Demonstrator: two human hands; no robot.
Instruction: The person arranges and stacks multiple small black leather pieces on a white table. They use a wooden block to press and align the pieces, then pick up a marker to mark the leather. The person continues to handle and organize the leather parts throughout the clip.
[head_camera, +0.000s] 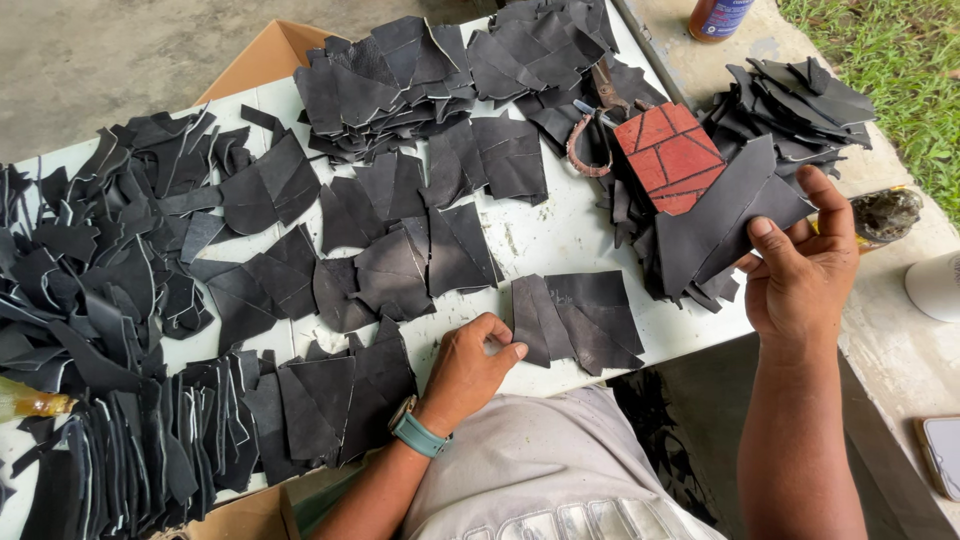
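Fanning a black leather piece (722, 215) in right hand (800, 275), fingers pinching it clear of the stacks; left hand (468, 365) curled on white table (560, 235), fingertips touching a flat piece (580, 318), steadying it.

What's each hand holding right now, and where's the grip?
Right hand pinches a black leather piece at its right edge. Left hand holds nothing; its fingertips touch the small leather stack.

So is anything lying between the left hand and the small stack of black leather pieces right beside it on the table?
Nothing visible. The left hand rests on the white table with its fingertips at the near edge of the small stack of black leather pieces. The right hand is off to the side, holding another black leather piece.
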